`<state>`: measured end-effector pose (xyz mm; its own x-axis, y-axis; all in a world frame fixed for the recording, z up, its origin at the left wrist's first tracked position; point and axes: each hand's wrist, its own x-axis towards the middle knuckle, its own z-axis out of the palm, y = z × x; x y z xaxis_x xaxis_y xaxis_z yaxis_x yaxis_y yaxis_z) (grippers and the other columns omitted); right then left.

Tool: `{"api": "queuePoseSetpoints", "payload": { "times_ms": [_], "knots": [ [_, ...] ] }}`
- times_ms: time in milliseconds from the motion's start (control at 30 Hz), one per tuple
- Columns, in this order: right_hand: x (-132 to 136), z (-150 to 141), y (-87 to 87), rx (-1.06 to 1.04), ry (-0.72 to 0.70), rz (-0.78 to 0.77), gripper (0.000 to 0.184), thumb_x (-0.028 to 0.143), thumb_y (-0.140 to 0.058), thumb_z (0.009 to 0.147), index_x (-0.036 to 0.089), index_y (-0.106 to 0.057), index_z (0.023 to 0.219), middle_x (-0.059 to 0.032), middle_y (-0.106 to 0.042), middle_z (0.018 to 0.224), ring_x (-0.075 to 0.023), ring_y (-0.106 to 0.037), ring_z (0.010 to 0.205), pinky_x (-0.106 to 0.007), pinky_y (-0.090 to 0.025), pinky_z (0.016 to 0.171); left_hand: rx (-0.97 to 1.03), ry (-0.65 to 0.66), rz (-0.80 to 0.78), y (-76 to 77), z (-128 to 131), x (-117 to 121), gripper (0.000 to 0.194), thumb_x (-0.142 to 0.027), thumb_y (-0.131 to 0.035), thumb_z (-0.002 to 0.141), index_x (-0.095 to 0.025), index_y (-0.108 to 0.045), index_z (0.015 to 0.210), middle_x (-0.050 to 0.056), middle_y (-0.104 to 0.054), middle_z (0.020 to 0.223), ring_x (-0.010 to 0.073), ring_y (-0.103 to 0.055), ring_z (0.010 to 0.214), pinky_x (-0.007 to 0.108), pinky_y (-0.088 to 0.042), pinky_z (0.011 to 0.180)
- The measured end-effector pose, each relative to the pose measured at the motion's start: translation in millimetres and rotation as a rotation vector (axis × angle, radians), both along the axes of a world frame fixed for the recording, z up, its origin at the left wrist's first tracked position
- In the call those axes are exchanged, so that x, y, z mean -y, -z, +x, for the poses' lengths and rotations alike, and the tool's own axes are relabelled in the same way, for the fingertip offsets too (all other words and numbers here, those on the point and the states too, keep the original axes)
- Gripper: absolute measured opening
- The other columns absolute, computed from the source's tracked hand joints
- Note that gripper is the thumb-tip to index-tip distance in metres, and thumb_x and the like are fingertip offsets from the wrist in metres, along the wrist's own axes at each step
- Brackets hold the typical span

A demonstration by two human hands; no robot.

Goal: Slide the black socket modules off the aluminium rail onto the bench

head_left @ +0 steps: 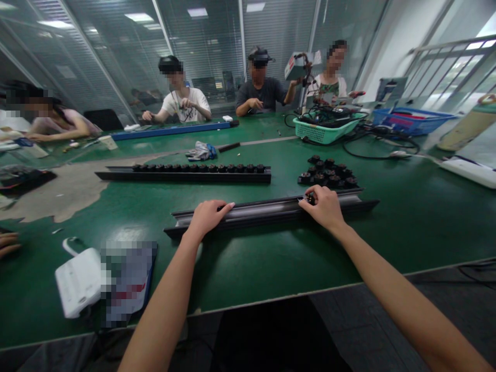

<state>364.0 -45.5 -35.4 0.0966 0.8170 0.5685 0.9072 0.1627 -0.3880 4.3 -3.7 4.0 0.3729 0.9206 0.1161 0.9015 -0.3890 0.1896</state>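
Note:
A long dark metal rail (pixel 267 212) lies across the green table in front of me. My left hand (pixel 207 217) rests on its left part, fingers curled over the top edge and pressing it down. My right hand (pixel 324 205) is closed on a small black round part (pixel 310 198) at the rail's right part. Just behind it sits a pile of the same black parts (pixel 328 173). Farther back lies a second rail (pixel 182 174), its channel filled with a row of black parts.
A white device (pixel 79 281) and a blurred booklet lie at the front left. A teal basket (pixel 323 129) with cables, a blue bin (pixel 411 121) and cloth gloves (pixel 201 151) lie farther back. Several people sit along the far and left sides; another person's fingers show at the left edge.

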Motion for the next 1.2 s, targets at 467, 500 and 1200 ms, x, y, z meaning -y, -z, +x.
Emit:
{"api": "queuePoseSetpoints", "payload": {
  "times_ms": [467, 500, 1200],
  "knots": [
    [-2, 3, 1.2, -0.007, 0.003, -0.034, 0.023, 0.042, -0.061, 0.079, 0.022, -0.058, 0.091, -0.0070, -0.060, 0.081, -0.0272, -0.055, 0.081, -0.040, -0.039, 0.079, -0.012, -0.011, 0.006, 0.3, 0, 0, 0.063, -0.064, -0.029, 0.099, -0.023, -0.076, 0.095, 0.008, -0.077, 0.095, 0.0253, -0.067, 0.087, 0.030, -0.042, 0.071],
    [-2, 3, 1.4, -0.006, 0.008, -0.032, 0.023, 0.042, -0.061, 0.079, 0.022, -0.058, 0.091, -0.0069, -0.060, 0.080, -0.0272, -0.055, 0.081, -0.040, -0.039, 0.079, -0.014, -0.016, 0.005, 0.4, 1, 0, 0.062, -0.064, -0.029, 0.099, -0.023, -0.076, 0.096, 0.008, -0.077, 0.097, 0.0253, -0.067, 0.089, 0.030, -0.042, 0.072],
    [-5, 18, 0.6, -0.016, 0.060, -0.063, 0.026, 0.046, -0.060, 0.078, 0.022, -0.057, 0.087, -0.0049, -0.058, 0.077, -0.0262, -0.054, 0.080, -0.040, -0.035, 0.079, 0.013, -0.010, -0.001, -0.1, 1, 0, 0.061, -0.063, -0.031, 0.099, -0.023, -0.077, 0.097, 0.008, -0.077, 0.097, 0.0253, -0.068, 0.088, 0.030, -0.044, 0.072]
  ]
}}
